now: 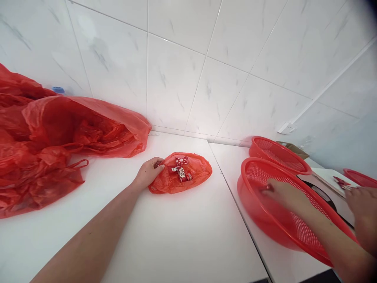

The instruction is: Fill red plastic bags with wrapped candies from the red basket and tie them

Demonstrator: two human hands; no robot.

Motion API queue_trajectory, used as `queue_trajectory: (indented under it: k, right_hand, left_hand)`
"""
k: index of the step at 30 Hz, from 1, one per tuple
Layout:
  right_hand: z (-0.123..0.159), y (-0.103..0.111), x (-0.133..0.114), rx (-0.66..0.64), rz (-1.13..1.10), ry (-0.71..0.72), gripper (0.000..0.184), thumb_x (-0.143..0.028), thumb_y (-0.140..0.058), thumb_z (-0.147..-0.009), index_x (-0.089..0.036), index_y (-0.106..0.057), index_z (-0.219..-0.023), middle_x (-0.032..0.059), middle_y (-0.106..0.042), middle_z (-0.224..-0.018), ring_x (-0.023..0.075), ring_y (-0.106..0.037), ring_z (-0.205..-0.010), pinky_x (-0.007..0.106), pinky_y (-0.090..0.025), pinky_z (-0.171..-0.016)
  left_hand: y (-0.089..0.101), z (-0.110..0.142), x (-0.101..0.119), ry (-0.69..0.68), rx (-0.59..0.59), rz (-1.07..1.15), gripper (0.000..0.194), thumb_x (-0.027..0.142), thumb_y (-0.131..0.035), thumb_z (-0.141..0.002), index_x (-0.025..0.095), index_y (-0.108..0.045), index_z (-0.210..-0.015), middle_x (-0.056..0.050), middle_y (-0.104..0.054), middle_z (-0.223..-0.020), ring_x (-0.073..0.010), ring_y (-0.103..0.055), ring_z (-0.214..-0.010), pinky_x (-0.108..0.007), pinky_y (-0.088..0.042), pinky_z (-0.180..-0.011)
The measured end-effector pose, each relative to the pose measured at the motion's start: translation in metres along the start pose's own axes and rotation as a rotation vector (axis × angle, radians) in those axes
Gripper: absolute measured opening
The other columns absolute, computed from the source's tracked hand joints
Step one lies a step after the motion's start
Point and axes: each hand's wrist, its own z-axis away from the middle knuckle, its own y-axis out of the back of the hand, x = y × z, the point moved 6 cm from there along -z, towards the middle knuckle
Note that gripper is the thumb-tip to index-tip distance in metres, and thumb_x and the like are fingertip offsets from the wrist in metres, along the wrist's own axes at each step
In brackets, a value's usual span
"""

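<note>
My left hand [149, 173] pinches the left rim of a small red plastic bag [165, 184], which lies with its mouth spread wide on the white table [182, 236]. Inside the bag are a few small red-and-white wrapped packets [182, 173]. On the right, my right hand [281, 190] reaches into a large red perforated basket [246, 196]. Its fingers are curled together near the basket's far left wall. Something small and dark red shows at the fingertips, too blurred to make out.
A big heap of red plastic bags [44, 157] covers the left of the table, with a blue cap [58, 90] behind. Behind the large basket stands another red basket [279, 155]. At the right edge, another person's hand [363, 208] hovers by a white board [330, 177] with red packets.
</note>
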Motion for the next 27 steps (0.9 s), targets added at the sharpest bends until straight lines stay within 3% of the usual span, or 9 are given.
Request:
queue_trajectory:
  k: [4, 7, 11, 14, 17, 20, 23, 27]
  right_hand:
    - [0.005, 0.007, -0.06, -0.015, 0.039, 0.036, 0.028, -0.052, -0.05, -0.074, -0.024, -0.046, -0.073, 0.0026, -0.058, -0.067, 0.0206, -0.052, -0.057, 0.03, -0.032, -0.048]
    - [0.015, 0.009, -0.117, -0.022, -0.087, 0.137, 0.026, -0.05, -0.053, -0.074, -0.025, -0.046, -0.076, -0.0003, -0.059, -0.069, 0.0172, -0.052, -0.059, 0.027, -0.031, -0.049]
    - [0.024, -0.029, -0.187, -0.157, -0.263, 0.251, 0.026, -0.047, -0.055, -0.073, -0.023, -0.043, -0.072, -0.0044, -0.054, -0.063, 0.013, -0.046, -0.054, 0.024, -0.029, -0.049]
    - [0.02, -0.068, -0.218, -0.232, -0.425, 0.282, 0.024, -0.044, -0.057, -0.072, -0.023, -0.048, -0.079, -0.0037, -0.057, -0.071, 0.0133, -0.05, -0.061, 0.024, -0.033, -0.055]
    - [0.01, -0.101, -0.226, -0.217, -0.544, 0.244, 0.032, -0.045, -0.056, -0.072, -0.024, -0.051, -0.097, 0.0005, -0.06, -0.093, 0.0157, -0.055, -0.076, 0.026, -0.038, -0.063]
    - [0.0, -0.124, -0.212, -0.034, -0.582, 0.142, 0.041, -0.045, -0.051, -0.075, -0.021, -0.05, -0.109, 0.0073, -0.052, -0.116, 0.0197, -0.054, -0.096, 0.03, -0.041, -0.076]
    - [-0.005, -0.146, -0.189, 0.127, -0.565, 0.007, 0.052, -0.045, -0.05, -0.076, -0.016, -0.047, -0.118, 0.0136, -0.047, -0.124, 0.0248, -0.047, -0.111, 0.033, -0.039, -0.087]
    - [-0.009, -0.179, -0.172, -0.022, -0.635, -0.084, 0.051, -0.046, -0.046, -0.079, -0.018, -0.048, -0.121, 0.01, -0.058, -0.112, 0.0224, -0.057, -0.095, 0.033, -0.042, -0.079]
  left_hand:
    - [0.0, -0.001, -0.001, -0.003, 0.004, 0.012, 0.027, 0.038, -0.052, -0.074, 0.023, -0.062, -0.094, 0.0, -0.068, -0.094, -0.0181, -0.062, -0.084, -0.028, -0.047, -0.074]
    - [0.0, -0.001, -0.002, 0.001, -0.001, 0.027, 0.027, 0.038, -0.052, -0.074, 0.023, -0.063, -0.093, 0.0, -0.068, -0.094, -0.0178, -0.062, -0.083, -0.027, -0.048, -0.072]
    - [0.0, -0.001, -0.002, -0.013, 0.008, 0.064, 0.027, 0.037, -0.053, -0.073, 0.022, -0.063, -0.093, -0.001, -0.067, -0.093, -0.019, -0.062, -0.083, -0.029, -0.048, -0.073]
    - [0.0, 0.0, -0.001, -0.028, 0.004, 0.07, 0.027, 0.037, -0.053, -0.073, 0.021, -0.062, -0.094, -0.002, -0.067, -0.093, -0.0197, -0.062, -0.084, -0.03, -0.048, -0.074]
    - [0.001, 0.001, 0.001, -0.03, 0.002, 0.069, 0.027, 0.036, -0.052, -0.074, 0.021, -0.062, -0.094, -0.002, -0.068, -0.093, -0.0198, -0.062, -0.085, -0.031, -0.047, -0.075]
    - [0.002, 0.001, 0.002, -0.025, 0.001, 0.066, 0.026, 0.036, -0.052, -0.074, 0.022, -0.062, -0.093, -0.002, -0.068, -0.093, -0.0195, -0.062, -0.085, -0.03, -0.047, -0.076]
    - [0.002, 0.001, 0.002, -0.024, -0.011, 0.068, 0.025, 0.036, -0.052, -0.075, 0.022, -0.062, -0.093, -0.001, -0.067, -0.093, -0.019, -0.062, -0.085, -0.03, -0.047, -0.075]
    - [0.0, 0.0, 0.001, -0.015, -0.022, 0.087, 0.027, 0.037, -0.051, -0.076, 0.021, -0.061, -0.096, -0.002, -0.067, -0.093, -0.0192, -0.062, -0.083, -0.031, -0.048, -0.074]
